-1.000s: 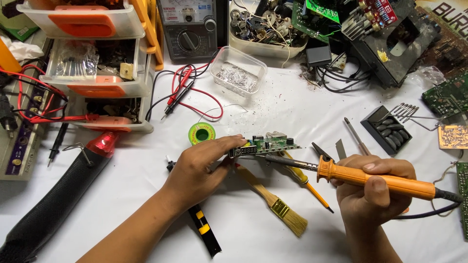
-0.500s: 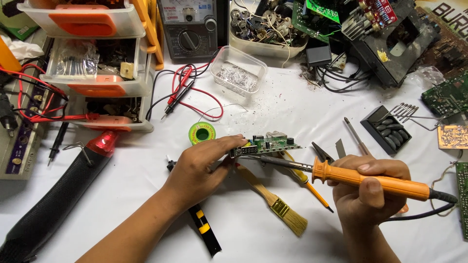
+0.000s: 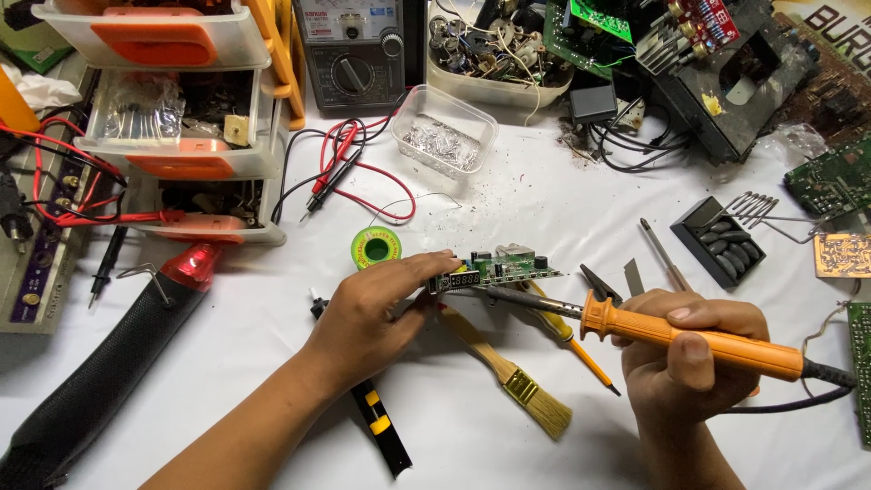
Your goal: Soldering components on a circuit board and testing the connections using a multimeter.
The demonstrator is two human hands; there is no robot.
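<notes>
A cluttered worktop (image 3: 508, 209), seen from above.
The worktop is covered with a white cloth, evenly lit and speckled with dark crumbs near the top. Clear drawers (image 3: 181, 136) with orange handles are stacked at upper left. No wall, floor or window is shown.

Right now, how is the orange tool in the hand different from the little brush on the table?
The soldering iron is orange with a metal tip; the brush is wooden with pale bristles. The right hand grips the iron; the brush lies loose. The iron trails a cord; the brush doesn't. Both are long and thin.
</notes>
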